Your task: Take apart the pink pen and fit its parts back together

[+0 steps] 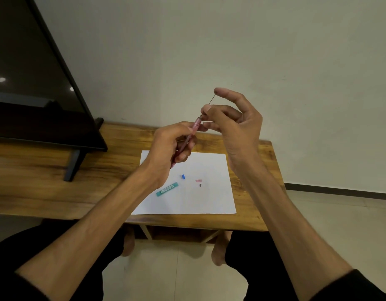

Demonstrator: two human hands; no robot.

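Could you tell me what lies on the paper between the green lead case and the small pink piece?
In the head view, a small blue cap lies between the green lead case and the small pink piece, on the white paper.

Both forearms reach forward from dark sleeves, bare from below the elbow, and the hands meet raised in front of the person. The left hand (170, 146) shows its back, fingers curled in a grip. The right hand (235, 124) stands higher, its thumb and one finger pinched together at the tips while its forefinger arches up above them.
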